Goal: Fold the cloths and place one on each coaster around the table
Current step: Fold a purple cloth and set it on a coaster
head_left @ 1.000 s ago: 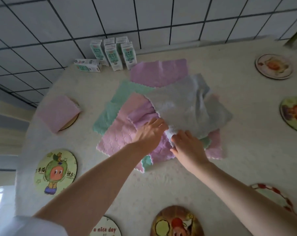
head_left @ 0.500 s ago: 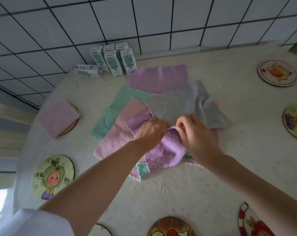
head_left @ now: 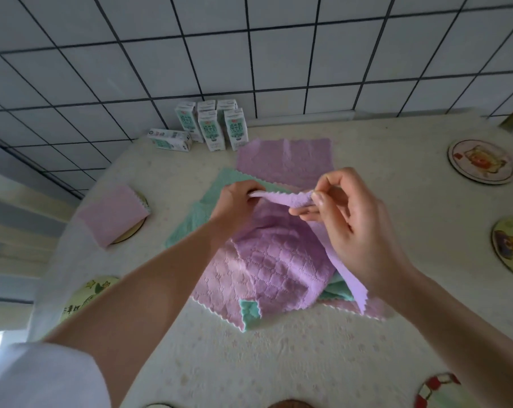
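The left hand (head_left: 237, 201) and right hand (head_left: 352, 231) each pinched a top corner of a lilac cloth (head_left: 281, 254), holding its edge up over the pile (head_left: 220, 278) mid-worktop (head_left: 278, 363). A folded pink cloth (head_left: 111, 216) lay on a coaster (head_left: 131, 234) at the left.

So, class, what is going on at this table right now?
A person is working on a purple cloth: the left hand and the right hand each pinch one edge, held up above the pile of cloths on the table. One folded pink cloth already sits on a coaster at the left; the other coasters in view are bare.
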Available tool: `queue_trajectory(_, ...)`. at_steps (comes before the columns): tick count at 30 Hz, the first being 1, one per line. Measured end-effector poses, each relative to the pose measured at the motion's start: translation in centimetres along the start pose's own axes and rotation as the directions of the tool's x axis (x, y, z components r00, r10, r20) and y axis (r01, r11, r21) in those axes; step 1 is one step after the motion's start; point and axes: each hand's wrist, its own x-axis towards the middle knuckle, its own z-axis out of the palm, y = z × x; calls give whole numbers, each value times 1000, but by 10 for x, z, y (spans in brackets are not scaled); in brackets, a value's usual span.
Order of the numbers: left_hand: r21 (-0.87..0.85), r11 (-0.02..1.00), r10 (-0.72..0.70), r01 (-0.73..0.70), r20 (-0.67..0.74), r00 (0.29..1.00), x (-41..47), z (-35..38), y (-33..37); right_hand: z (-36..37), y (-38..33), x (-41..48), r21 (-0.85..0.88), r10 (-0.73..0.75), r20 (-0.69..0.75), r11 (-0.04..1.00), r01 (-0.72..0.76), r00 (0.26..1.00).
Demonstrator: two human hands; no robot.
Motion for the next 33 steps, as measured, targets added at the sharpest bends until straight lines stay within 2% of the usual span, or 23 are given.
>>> queue_trajectory(4,39,999,-28,32,-119,993,-13,-46,-26,9,1,10,-25,-32,-34,999,31,999)
queue_trajectory(9,79,995,-34,55,-247,969,-43,-114,-46,33,-11,23,-80,-49,15,996,50,999)
queue_trajectory(16,80,975,-155,207,-416,896,-107,-198,-78,92,-38,34,-104,-107,41,988,111,993)
queue_trajectory(18,113,973,-132,202,-445,886,-132,-218,-89,111,-45,32,-101,-135,75,985,143,988)
queue_trajectory(21,241,960,-6,142,-489,872,-172,-241,-103,140,-52,20,-66,-118,171,989,131,978)
queue_trajectory(23,328,939,74,105,-489,869,-202,-249,-116,157,-51,6,-114,-128,213,981,155,969)
queue_trajectory(25,352,930,88,104,-490,867,-234,-251,-129,171,-49,-12,-158,-125,244,973,167,962)
queue_trajectory(29,320,939,38,129,-469,883,-303,-228,-152,193,-35,-65,-198,-19,315,977,86,949)
queue_trajectory(33,241,964,-10,114,-394,919,-370,-191,-167,197,-18,-123,-297,16,446,946,131,895)
